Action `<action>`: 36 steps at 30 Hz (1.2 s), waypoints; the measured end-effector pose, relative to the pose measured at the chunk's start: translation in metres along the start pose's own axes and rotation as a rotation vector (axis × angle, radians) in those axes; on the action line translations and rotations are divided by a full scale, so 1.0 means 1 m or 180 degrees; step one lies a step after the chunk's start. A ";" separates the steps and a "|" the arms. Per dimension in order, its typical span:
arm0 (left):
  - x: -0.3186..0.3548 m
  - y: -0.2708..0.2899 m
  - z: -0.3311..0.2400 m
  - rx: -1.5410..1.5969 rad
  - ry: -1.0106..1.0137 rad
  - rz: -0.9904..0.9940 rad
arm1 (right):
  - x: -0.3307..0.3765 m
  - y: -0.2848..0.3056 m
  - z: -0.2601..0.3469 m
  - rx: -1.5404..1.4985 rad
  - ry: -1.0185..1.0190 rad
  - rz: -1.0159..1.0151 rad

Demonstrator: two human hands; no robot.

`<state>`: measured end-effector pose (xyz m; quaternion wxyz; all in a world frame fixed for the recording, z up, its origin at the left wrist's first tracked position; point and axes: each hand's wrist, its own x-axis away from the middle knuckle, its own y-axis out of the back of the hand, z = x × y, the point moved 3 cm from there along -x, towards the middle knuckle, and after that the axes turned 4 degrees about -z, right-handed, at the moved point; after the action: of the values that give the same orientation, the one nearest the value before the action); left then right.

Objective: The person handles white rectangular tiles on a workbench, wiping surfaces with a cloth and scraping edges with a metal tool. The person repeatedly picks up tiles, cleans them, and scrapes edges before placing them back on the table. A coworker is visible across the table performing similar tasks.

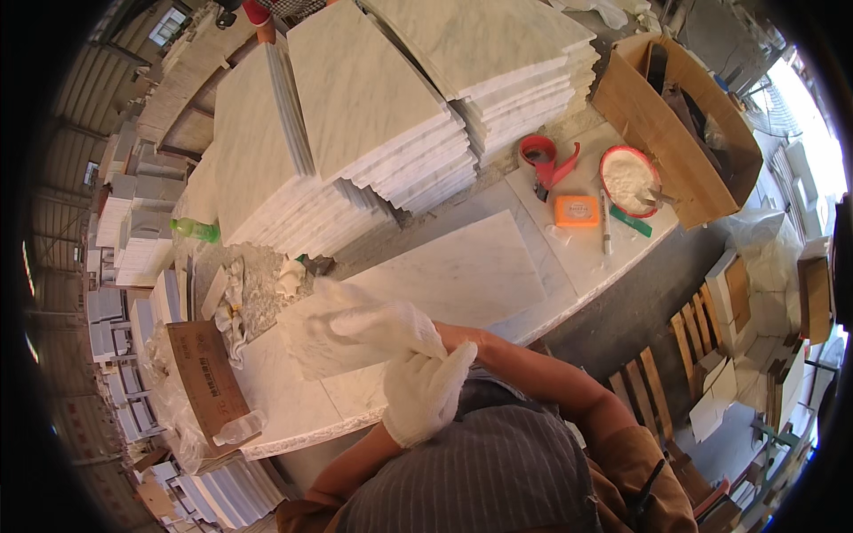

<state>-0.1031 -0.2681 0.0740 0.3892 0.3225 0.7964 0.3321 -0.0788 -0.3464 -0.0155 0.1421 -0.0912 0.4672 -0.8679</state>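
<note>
White knitted gloves cover both of my hands. My left hand point(428, 393) is closed at my right wrist, its fingers gripping the cuff of the right glove point(425, 330). My right hand point(378, 325) reaches leftward over the work table, and motion smears its fingers, so their pose is unclear. Just beyond both hands, a pale grey-veined marble slab point(471, 271) lies flat on the table.
Behind the slab rise stacks of marble slabs point(364, 107). To the right are a red tape dispenser point(555, 164), an orange box point(576, 211), a red-rimmed bowl of white powder point(629, 180) and a cardboard box point(653, 133). Left lie a green bottle point(195, 230) and a cardboard piece point(209, 382).
</note>
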 end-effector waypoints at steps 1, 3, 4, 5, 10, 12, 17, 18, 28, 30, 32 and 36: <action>0.001 0.001 0.001 -0.0042 0.0039 0.0037 | -0.004 -0.004 0.001 -0.0107 0.0013 -0.0058; 0.005 0.003 0.006 -0.0152 0.0076 -0.0041 | -0.018 -0.008 0.002 -0.0328 0.0145 -0.0287; 0.007 0.005 0.006 -0.0223 0.0109 -0.0087 | -0.026 -0.009 0.002 -0.0436 0.0214 -0.0402; 0.006 0.006 0.007 -0.0183 0.0154 -0.0137 | -0.034 -0.004 -0.001 -0.0509 0.0306 -0.0537; 0.000 0.017 0.014 -0.0055 0.0195 -0.0249 | -0.081 0.012 -0.022 -0.0253 0.0999 -0.1364; 0.004 0.019 0.018 0.0014 0.0191 -0.0138 | -0.074 0.013 -0.021 -0.0266 0.0700 -0.1556; 0.022 0.017 0.024 0.0188 0.0183 0.0030 | -0.063 0.006 -0.048 0.1038 0.0954 -0.0913; 0.025 0.017 0.024 0.0193 0.0205 0.0049 | -0.060 0.008 -0.054 0.1506 0.1046 -0.0725; 0.033 0.053 0.021 -0.0717 0.0561 -0.0730 | -0.070 0.033 -0.095 0.4843 0.2220 -0.0271; 0.011 0.056 0.031 -0.0831 0.0961 -0.0221 | -0.070 0.011 -0.089 0.5137 0.2206 -0.0664; 0.018 0.051 0.057 -0.0897 0.0932 0.0073 | -0.072 -0.014 -0.077 0.5391 0.2184 -0.1090; 0.035 0.045 0.070 -0.0913 0.0569 -0.0211 | -0.076 -0.048 -0.062 0.5767 0.2105 -0.1709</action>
<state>-0.0501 -0.1961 0.0614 0.3696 0.2063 0.7825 0.4567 -0.0323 -0.2476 -0.0110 -0.1798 0.1949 -0.3903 -0.8817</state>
